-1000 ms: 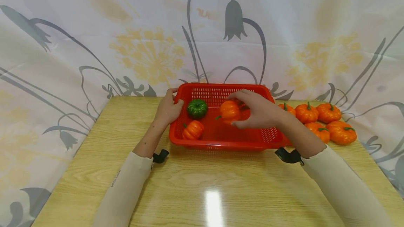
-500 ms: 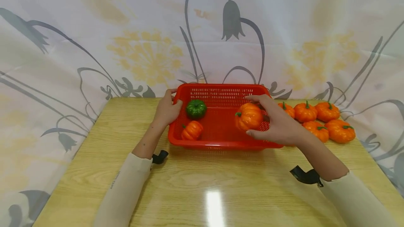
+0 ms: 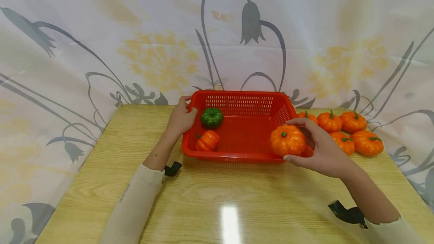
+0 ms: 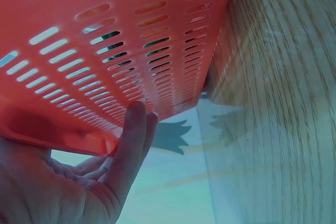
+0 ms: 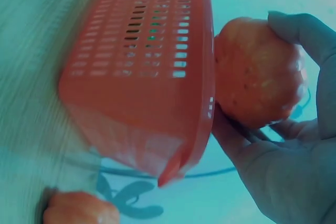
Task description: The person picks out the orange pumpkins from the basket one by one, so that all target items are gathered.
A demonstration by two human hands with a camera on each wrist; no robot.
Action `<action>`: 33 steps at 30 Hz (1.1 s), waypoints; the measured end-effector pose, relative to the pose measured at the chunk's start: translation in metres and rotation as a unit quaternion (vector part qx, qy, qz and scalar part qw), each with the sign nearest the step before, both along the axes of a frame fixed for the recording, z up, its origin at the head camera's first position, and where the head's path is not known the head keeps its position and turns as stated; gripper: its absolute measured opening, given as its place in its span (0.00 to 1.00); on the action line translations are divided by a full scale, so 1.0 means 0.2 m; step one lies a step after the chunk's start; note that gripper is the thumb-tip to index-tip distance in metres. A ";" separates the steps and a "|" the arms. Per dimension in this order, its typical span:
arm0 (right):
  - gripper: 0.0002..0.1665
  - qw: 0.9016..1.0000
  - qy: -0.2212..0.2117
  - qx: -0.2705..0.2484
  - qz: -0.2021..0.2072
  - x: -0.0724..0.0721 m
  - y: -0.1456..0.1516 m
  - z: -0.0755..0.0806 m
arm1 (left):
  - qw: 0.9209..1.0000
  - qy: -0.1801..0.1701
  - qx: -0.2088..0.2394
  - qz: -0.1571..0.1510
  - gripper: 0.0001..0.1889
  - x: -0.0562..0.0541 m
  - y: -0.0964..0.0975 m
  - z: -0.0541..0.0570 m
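My right hand grips an orange pumpkin with a short green stem, thumb and fingers round its right side. The pumpkin hangs over the front right corner of a red plastic basket; in the right wrist view this pumpkin is above the rim. My left hand holds the basket's left rim, thumb on top. Some fingers show under the rim beside the slotted wall in the left wrist view. Inside the basket, on the left, lie a green pumpkin and a smaller orange pumpkin.
Right of the basket several orange pumpkins sit on the wooden table, partly hidden by my right hand and the basket. A flower-printed cloth hangs behind the table.
My right hand has lifted the orange pumpkin from the basket's middle and carried it right and nearer, to above the front right corner. My left hand keeps its place on the rim.
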State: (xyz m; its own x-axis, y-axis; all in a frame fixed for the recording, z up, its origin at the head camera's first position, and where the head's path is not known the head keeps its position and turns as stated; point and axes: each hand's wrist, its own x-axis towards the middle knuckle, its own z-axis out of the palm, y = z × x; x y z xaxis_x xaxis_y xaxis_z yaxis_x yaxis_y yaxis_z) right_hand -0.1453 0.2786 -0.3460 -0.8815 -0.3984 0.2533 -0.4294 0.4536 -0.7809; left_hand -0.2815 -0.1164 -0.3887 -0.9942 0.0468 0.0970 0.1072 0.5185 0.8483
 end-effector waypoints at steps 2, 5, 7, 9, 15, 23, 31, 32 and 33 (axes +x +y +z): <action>0.49 1.000 0.001 0.002 0.000 0.02 0.03 -0.01 | 1.000 -0.001 0.002 -0.001 0.29 0.00 0.00 0.00; 0.54 1.000 0.006 0.001 0.007 0.04 0.07 -0.03 | 1.000 -0.003 0.001 -0.001 0.29 0.00 0.00 0.00; 0.56 1.000 0.008 0.005 0.010 0.05 0.09 -0.04 | 1.000 -0.004 0.000 -0.001 0.29 0.00 0.00 0.00; 0.56 1.000 0.005 0.009 0.012 0.07 0.12 -0.04 | 1.000 -0.005 -0.001 -0.002 0.30 0.01 0.00 0.00; 0.51 1.000 0.005 0.021 0.005 0.11 0.17 -0.04 | 1.000 -0.003 0.001 -0.003 0.30 0.01 0.00 0.00; 0.53 0.996 0.055 0.072 -0.020 0.16 0.24 -0.03 | 1.000 -0.004 0.003 -0.004 0.30 0.01 0.00 0.00; 0.55 0.984 0.082 0.149 -0.049 0.22 0.35 -0.03 | 1.000 -0.003 0.004 -0.004 0.30 0.01 0.00 0.00; 0.55 0.982 0.083 0.161 -0.049 0.23 0.37 -0.03 | 1.000 -0.003 0.005 -0.004 0.30 0.01 0.00 0.00; 0.54 0.979 0.084 0.176 -0.050 0.23 0.38 -0.03 | 1.000 -0.003 0.005 -0.005 0.30 0.01 0.00 0.00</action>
State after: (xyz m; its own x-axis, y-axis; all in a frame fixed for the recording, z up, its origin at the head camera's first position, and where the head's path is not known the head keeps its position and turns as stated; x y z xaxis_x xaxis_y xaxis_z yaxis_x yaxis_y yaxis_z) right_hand -0.0994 0.3548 -0.3517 -0.8780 -0.4018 0.2602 -0.4786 0.7284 -0.4903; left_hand -0.2800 -0.1172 -0.3881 -0.9943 0.0558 0.0910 0.1067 0.5088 0.8543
